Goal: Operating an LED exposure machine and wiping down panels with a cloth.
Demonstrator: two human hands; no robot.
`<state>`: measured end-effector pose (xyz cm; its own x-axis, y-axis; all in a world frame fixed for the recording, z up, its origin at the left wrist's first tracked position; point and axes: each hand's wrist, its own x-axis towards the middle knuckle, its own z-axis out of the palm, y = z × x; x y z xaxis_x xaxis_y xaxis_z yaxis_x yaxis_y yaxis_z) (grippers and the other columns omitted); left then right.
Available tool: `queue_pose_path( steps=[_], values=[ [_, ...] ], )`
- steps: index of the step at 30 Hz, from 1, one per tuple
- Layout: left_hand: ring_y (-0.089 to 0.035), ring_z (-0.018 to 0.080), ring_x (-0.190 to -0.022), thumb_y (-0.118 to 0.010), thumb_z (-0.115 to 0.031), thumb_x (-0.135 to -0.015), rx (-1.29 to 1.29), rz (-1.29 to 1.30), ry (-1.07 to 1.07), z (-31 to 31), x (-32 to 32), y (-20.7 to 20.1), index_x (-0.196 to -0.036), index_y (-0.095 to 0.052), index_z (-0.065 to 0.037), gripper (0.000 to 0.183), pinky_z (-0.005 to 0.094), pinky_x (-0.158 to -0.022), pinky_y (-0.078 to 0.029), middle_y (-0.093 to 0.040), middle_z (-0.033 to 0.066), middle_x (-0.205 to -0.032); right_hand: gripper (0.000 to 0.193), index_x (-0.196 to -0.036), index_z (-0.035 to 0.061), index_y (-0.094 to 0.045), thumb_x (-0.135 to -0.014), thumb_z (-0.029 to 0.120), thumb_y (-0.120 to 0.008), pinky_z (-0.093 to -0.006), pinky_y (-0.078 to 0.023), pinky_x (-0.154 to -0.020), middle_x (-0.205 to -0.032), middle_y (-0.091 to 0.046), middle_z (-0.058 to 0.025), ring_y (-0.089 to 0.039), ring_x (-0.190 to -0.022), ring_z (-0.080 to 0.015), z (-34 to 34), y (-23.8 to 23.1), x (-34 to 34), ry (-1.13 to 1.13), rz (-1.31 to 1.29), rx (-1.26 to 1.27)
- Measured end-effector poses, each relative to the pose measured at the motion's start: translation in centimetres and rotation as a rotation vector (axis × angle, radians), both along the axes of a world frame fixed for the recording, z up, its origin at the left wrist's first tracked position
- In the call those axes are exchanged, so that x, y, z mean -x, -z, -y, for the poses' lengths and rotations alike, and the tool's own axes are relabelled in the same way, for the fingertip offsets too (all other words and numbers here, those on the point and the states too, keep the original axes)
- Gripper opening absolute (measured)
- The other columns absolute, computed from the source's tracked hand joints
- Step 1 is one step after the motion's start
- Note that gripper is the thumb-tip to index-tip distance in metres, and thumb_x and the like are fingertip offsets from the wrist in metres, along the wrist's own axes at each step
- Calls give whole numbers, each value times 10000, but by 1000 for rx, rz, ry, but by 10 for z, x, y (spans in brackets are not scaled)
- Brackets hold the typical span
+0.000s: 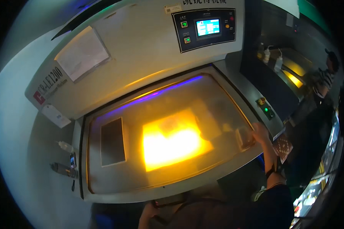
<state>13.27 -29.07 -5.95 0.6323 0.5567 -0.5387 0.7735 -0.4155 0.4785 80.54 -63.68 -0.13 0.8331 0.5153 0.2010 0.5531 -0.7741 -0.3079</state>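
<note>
Cannot tell the grip of the left hand (150, 210), low near the front edge of the exposure table (116, 197). Well apart, see the right hand (260, 133) at the right rim of the bed frame (239, 108), with unclear closure; apply any pressure evenly, clear of the yellow glow (172, 148) mid-bed.

A wide rectangular, glossy grey panel with rounded corners and a brownish rim (135, 128) lies across the worktop, glowing yellow mid-surface, streaked violet along its far edge.

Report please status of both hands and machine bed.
Right hand at right edge of bed. Left hand below front edge, grip unclear. Yellow glow mid-bed. Dark rectangle left of glow, clear of hands.
</note>
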Motion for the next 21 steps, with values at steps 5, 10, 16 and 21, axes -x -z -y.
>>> queue_pose_path(
  steps=[5,10,16,21],
  values=[
    [-559,404,-1155,-784,-272,-745,-154,-177,-404,59,-46,-67,-1330,-403,37,763,455,-943,-483,-555,247,-1241,891,-1488,105,-278,-788,416,-732,-530,-282,-1117,-1496,-311,-196,-312,-1372,-400,30,-21,-76,409,-85,212],
    [-529,426,-1202,-827,-317,-710,-336,-362,-478,76,-56,-22,-1419,-191,109,1043,448,-972,-487,-377,293,-1404,1019,-1543,147,-154,-777,474,-741,-573,-103,-1182,-1592,-200,-79,-136,-1467,-357,36,-5,-96,379,-52,135],
    [-549,415,-1172,-813,-198,-727,-443,-321,-595,83,-61,-5,-1386,-206,69,935,463,-949,-501,-441,265,-1308,983,-1532,147,-200,-780,470,-744,-557,-106,-1189,-1574,-234,-111,-146,-1465,-341,31,-24,-86,372,-108,130],
    [-613,396,-1084,-786,-218,-740,-349,-407,-630,76,-66,-19,-1267,-301,36,760,469,-875,-536,-469,248,-1267,988,-1531,110,-199,-801,572,-678,-540,-202,-1158,-1565,-244,-140,-260,-1428,-334,35,8,-106,424,-24,265]
  ],
)
